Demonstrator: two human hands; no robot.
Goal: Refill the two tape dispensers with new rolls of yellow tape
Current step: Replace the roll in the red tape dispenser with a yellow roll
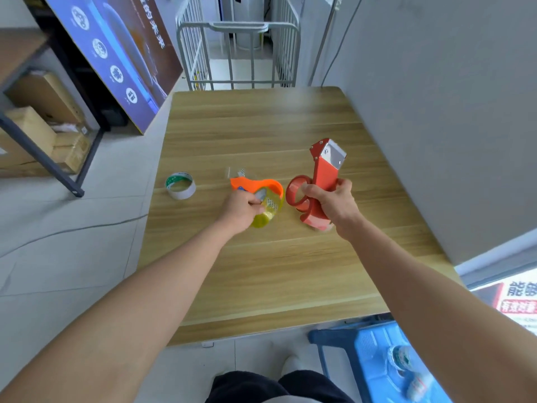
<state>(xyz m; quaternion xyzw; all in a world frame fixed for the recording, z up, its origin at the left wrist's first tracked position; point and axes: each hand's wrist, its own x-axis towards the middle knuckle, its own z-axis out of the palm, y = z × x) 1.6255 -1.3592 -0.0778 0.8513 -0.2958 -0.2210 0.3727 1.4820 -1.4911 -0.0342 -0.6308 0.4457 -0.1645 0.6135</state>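
Note:
My right hand (334, 200) grips a red metal tape dispenser (324, 175) by its handle, tilted above the wooden table (261, 271), its toothed blade pointing away from me and its red spool ring to the left. My left hand (242, 207) holds an orange plastic tape dispenser (258, 184) with a yellow tape roll (267, 215) in or against it; my fingers hide how the roll sits. A second tape roll (180, 185) with a white core and green-printed inner label lies flat near the table's left edge.
A small clear wrapper (236, 171) lies behind the orange dispenser. A metal cage cart (238, 53) stands beyond the table's far edge. A grey wall runs along the right. A blue stool (377, 362) with items on it stands at the lower right.

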